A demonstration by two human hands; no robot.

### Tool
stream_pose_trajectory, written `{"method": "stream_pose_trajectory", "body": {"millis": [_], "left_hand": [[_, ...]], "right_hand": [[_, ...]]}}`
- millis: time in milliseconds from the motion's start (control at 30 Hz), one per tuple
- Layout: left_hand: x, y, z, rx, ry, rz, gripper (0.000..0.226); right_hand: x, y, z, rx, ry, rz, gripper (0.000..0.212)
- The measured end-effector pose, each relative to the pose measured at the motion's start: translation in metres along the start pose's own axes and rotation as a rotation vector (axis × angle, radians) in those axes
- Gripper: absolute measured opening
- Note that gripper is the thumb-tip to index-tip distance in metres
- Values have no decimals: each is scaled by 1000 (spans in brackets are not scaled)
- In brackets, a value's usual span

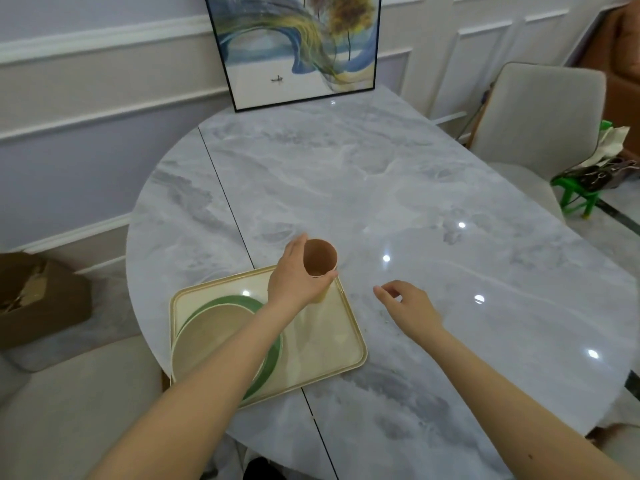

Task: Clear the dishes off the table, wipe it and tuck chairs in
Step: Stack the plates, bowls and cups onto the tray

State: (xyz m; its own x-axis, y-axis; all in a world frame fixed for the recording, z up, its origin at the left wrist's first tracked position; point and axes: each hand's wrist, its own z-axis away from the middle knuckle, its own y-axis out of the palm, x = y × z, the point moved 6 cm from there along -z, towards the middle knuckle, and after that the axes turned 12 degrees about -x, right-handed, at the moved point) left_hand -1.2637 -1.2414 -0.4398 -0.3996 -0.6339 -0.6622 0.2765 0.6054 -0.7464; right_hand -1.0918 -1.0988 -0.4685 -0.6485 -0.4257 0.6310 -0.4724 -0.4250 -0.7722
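Head view: my left hand [298, 282] grips the brown cup [320, 258] above the tray's [349, 336] far corner, its mouth tipped toward me, its long axis leaning away. My palm hides its base. My right hand [410, 306] hovers with loosely curled fingers over bare marble table [363, 174].

The table [398, 188] is bare marble over the whole middle and right of the frame, so a hand can pass there freely. At the lower left stands a tray [349, 344] with two stacked plates [214, 327]; its right half is free. A cup [320, 259], held by the left hand [298, 278], is above the tray's far corner. At the top edge a framed picture [298, 46] blocks the way.
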Motion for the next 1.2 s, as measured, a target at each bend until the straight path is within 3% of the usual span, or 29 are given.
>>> {"method": "stream_pose_trajectory", "body": {"millis": [133,333,400,567,700,767,933,1033,1200], "left_hand": [[1,-14,-3,-28,15,15,95],[39,-91,-7,-329,-82,155,70],[73,-119,-4,-440,-212,248,58],[196,-153,37,-762,-762,544,30],[261,-136,92,-644,-1128,516,32],[277,-120,108,-525,-1201,521,35],[280,-91,118,-306,-1209,562,26],[272,-90,116,-270,-1184,556,15],[269,-90,118,-210,-1154,546,18]], "right_hand": [[7,11,1,22,-24,-3,41],[23,30,-2,52,-32,28,35],[26,40,-3,71,-24,57,29],[23,67,-2,141,35,113,34],[24,86,2,195,61,158,35],[27,92,4,199,69,173,37],[31,103,4,208,119,129,42],[32,106,4,200,184,75,47],[34,104,3,130,265,19,47]]}}
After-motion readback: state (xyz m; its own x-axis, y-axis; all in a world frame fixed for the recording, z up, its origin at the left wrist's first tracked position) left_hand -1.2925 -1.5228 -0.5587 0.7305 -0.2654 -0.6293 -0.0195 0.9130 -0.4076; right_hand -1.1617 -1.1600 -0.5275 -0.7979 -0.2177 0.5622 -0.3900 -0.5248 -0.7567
